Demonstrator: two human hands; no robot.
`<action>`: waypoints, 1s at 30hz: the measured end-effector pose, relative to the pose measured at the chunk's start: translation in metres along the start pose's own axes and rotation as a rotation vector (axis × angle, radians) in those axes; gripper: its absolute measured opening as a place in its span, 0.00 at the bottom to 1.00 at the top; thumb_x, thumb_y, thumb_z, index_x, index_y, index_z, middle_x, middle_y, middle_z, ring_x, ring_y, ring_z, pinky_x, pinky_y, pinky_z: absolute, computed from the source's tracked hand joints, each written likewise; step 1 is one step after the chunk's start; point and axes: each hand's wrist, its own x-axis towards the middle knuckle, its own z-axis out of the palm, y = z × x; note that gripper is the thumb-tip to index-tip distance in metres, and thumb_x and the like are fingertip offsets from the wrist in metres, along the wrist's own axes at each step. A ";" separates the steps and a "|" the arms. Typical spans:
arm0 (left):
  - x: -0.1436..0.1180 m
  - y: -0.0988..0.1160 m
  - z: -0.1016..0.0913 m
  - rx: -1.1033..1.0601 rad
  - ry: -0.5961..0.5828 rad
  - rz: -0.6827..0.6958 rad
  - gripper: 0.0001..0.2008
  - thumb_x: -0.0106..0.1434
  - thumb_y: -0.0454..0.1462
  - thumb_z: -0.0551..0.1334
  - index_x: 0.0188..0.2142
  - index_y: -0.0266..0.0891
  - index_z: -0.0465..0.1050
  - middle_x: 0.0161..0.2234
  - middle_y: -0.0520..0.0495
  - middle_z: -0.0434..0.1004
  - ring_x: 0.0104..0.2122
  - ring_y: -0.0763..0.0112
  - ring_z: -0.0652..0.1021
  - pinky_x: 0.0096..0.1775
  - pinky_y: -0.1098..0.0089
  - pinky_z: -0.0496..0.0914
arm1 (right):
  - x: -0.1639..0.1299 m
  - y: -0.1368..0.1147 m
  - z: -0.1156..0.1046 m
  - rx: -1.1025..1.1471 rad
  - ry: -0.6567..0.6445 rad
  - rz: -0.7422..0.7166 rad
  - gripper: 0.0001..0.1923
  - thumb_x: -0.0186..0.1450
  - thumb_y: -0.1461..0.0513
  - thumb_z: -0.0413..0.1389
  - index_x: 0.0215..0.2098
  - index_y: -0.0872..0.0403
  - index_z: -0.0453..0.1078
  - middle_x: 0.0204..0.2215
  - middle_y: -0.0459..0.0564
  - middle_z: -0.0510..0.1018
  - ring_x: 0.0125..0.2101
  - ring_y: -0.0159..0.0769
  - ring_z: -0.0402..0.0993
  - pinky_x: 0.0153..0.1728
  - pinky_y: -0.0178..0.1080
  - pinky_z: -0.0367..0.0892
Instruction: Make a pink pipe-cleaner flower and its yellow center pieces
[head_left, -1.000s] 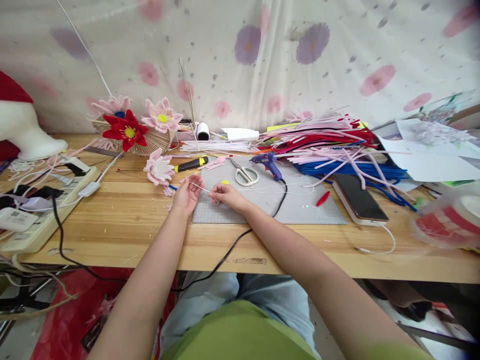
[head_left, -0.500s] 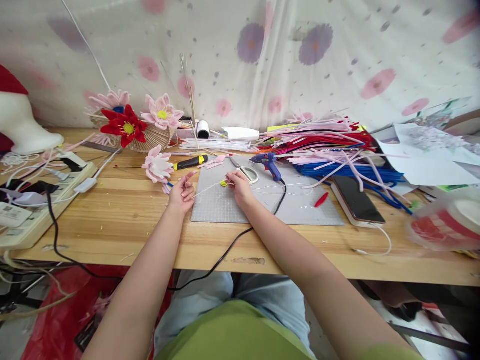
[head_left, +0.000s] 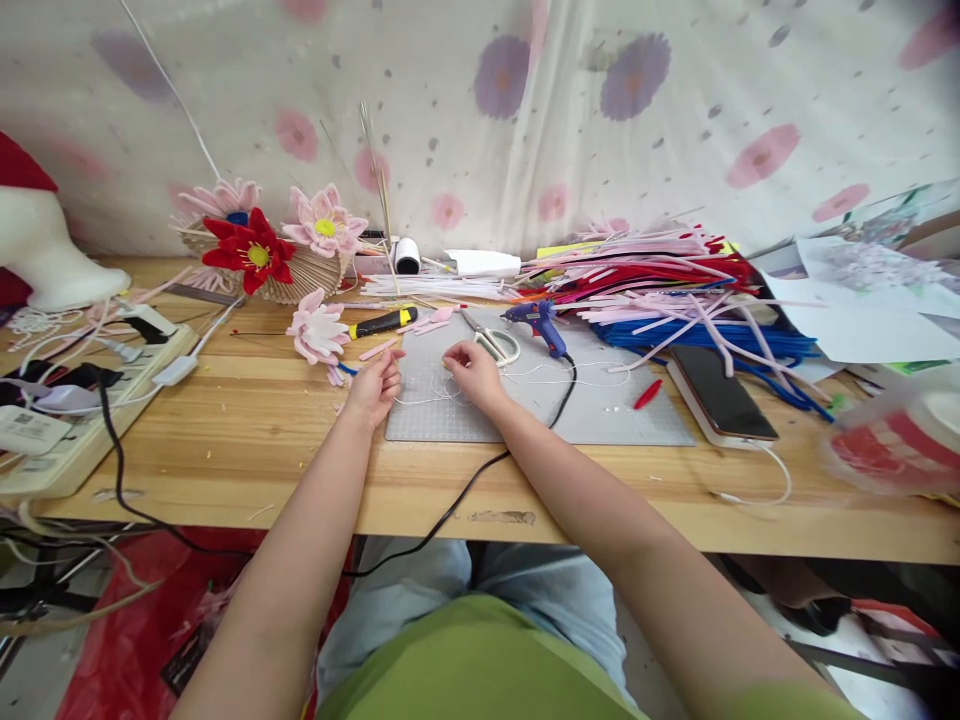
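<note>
Right hand point(head_left: 472, 368) seemingly pinches thin white wire point(head_left: 420, 400) running to left hand point(head_left: 373, 385).

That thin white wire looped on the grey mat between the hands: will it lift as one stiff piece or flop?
The white wire lies in loose curls on the grey mat, so it probably bends easily and sags when lifted. It looks very thin, likely light. Both the left hand and the right hand pinch it, so it may spring or tangle.

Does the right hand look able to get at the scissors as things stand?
Probably yes: the right hand rests on the grey mat just short of the scissors, with nothing lying between them.
</note>
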 end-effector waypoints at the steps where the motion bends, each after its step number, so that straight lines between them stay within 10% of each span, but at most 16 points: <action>1: 0.000 0.000 0.000 -0.003 0.017 0.035 0.10 0.63 0.36 0.54 0.28 0.33 0.68 0.13 0.61 0.44 0.09 0.87 0.50 0.10 0.85 0.43 | -0.001 -0.001 -0.002 -0.108 -0.032 -0.052 0.03 0.57 0.63 0.53 0.27 0.54 0.69 0.27 0.45 0.69 0.29 0.30 0.64 0.34 0.35 0.59; 11: -0.001 -0.001 0.003 0.020 -0.055 0.015 0.17 0.65 0.43 0.49 0.31 0.33 0.69 0.13 0.61 0.42 0.10 0.85 0.47 0.11 0.84 0.42 | -0.017 -0.012 0.012 -0.625 -0.259 -0.289 0.07 0.59 0.60 0.54 0.28 0.56 0.70 0.32 0.54 0.70 0.38 0.41 0.63 0.41 0.42 0.57; 19: -0.005 -0.005 0.009 0.005 -0.081 -0.070 0.16 0.64 0.41 0.49 0.33 0.32 0.69 0.14 0.58 0.49 0.12 0.83 0.52 0.12 0.82 0.47 | -0.015 -0.012 0.011 -0.249 0.057 -0.251 0.08 0.64 0.60 0.47 0.31 0.54 0.65 0.32 0.51 0.70 0.36 0.36 0.63 0.41 0.39 0.58; 30: 0.004 -0.032 0.012 0.226 -0.042 0.274 0.11 0.61 0.32 0.53 0.27 0.32 0.72 0.29 0.46 0.75 0.32 0.77 0.75 0.42 0.73 0.68 | -0.019 -0.016 0.016 -0.052 -0.014 -0.253 0.08 0.64 0.58 0.46 0.31 0.53 0.62 0.30 0.48 0.72 0.33 0.33 0.67 0.37 0.36 0.60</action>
